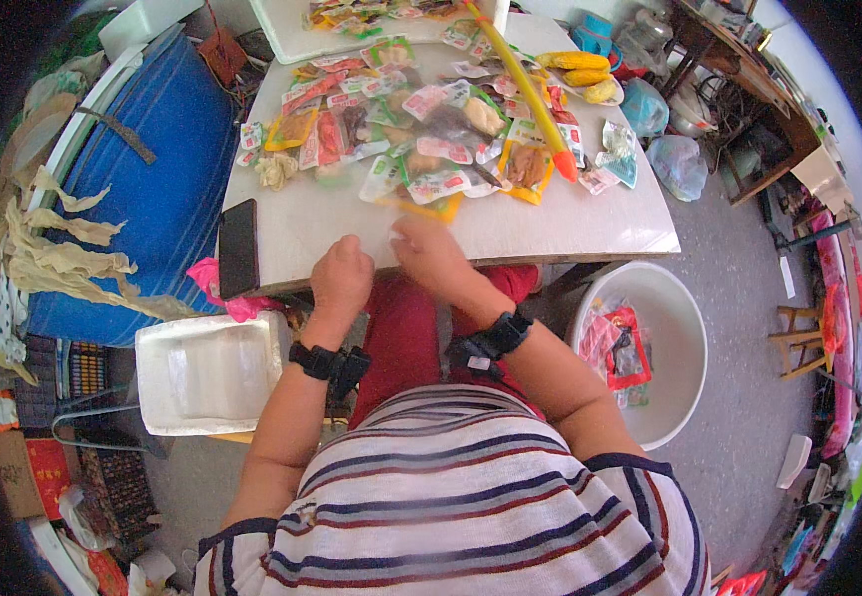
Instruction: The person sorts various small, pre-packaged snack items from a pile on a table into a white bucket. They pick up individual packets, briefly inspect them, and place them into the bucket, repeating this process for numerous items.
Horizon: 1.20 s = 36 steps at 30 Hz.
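My left hand (342,274) is at the table's near edge with its fingers curled; whether anything is inside is hidden. Close by on the right, my right hand (431,253) is bent inward and blurred. A small whitish patch shows at its fingertips, too unclear to name. Beyond both hands, a heap of small sealed plastic food packets (431,141) covers much of the white table (550,227). One yellow-edged packet (431,207) lies just past my right hand. A yellow stick with orange ends (524,86) rests across the heap.
A dark smartphone (238,247) lies at the table's left edge. Corn cobs (580,67) sit at the back right. Below are a white foam box (149,380), left, and a white bucket (688,372) containing wrappers, right. A large blue barrel (155,156) borders the left.
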Motion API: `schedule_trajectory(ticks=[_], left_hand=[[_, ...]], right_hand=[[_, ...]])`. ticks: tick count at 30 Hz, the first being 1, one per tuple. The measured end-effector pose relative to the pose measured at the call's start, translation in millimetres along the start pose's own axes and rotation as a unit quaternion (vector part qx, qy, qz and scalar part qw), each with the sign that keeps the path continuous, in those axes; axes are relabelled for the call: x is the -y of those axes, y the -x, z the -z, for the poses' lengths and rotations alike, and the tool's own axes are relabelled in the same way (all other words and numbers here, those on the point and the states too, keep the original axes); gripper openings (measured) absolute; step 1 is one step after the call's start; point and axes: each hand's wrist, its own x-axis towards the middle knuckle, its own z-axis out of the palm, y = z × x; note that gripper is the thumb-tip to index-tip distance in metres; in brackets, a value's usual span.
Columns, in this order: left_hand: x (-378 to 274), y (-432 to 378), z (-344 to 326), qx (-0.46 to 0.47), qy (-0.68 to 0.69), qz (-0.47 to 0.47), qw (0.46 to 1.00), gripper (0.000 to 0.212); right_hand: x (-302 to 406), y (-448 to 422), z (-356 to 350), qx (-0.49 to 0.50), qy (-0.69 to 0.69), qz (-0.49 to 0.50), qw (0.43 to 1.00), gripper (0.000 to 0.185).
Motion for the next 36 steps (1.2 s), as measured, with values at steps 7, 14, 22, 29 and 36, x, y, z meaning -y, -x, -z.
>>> schedule_trajectory(ticks=[7, 14, 22, 29, 36], left_hand=[[-4, 5, -6, -0.021, 0.018, -0.054, 0.998, 0.015], [-8, 4, 6, 0.025, -0.008, -0.003, 1.000, 0.018], [0, -4, 9, 0.011, 0.012, 0.026, 1.000, 0.019], [5, -3, -3, 0.020, 0.034, 0.056, 0.998, 0.022], [5, -7, -5, 0.019, 0.103, 0.090, 0.990, 0.028]], right_hand=[[-19, -38, 39, -0.085, 0.326, 0.095, 0.937, 0.020], [-40, -52, 29, -0.078, 0.314, 0.130, 0.937, 0.016], [-15, -39, 66, -0.120, 0.093, -0.050, 0.987, 0.015], [-14, -17, 78, -0.149, -0.525, -0.234, 0.804, 0.019], [-23, 5, 39, -0.100, -0.534, -0.309, 0.780, 0.020]])
